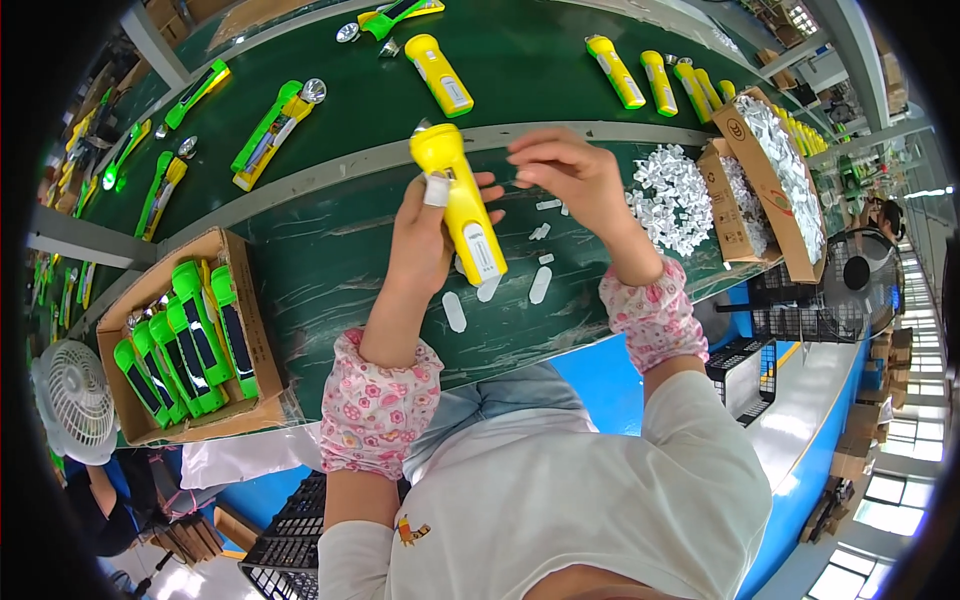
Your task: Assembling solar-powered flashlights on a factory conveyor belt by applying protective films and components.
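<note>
In my left hand [425, 235] a yellow flashlight [462, 205] is held at a slant, its wide head pointing away from me. White tape or a cover is wrapped around a finger or thumb of that hand. The flashlight's handle bears a pale, elongated panel near its lower end. My right hand [575, 175] hovers just right of the flashlight, fingers loosely bent and apart, with nothing visible in them. Beneath both hands, several small white oblong pieces [540, 285] lie on the green worktop [340, 290].
A heap of small white parts [668, 200] lies at right beside open cartons [735, 200] of similar parts. At left, a cardboard box [258, 330] holds several green flashlights next to a white fan [75, 400]. Beyond a metal rail, more yellow flashlights [440, 75] lie on a green surface.
</note>
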The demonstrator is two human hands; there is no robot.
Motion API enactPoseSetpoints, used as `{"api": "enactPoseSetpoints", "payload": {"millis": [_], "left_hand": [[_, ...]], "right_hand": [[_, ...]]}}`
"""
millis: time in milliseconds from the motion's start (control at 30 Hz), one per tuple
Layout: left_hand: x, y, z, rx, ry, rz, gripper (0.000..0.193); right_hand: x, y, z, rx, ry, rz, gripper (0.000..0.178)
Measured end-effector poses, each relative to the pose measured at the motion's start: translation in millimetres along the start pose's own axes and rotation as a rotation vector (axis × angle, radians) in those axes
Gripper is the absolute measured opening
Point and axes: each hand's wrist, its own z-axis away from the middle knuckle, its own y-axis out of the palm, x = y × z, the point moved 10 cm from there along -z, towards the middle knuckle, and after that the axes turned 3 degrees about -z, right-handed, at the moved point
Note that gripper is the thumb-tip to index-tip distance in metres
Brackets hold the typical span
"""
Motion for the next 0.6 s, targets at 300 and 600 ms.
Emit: {"api": "enactPoseSetpoints", "payload": {"millis": [300, 600], "left_hand": [[25.2, 1.2, 1.9, 0.025, -0.092, 0.033, 0.036], [6.2, 1.4, 4.1, 0.077, 0.107, -0.388, 0.044]], "right_hand": [[-31.0, 33.7, -0.4, -0.061, 0.105, -0.081, 0.012], [-4.6, 38.2, 0.5, 0.066, -0.045, -0.116, 0.015]]}}
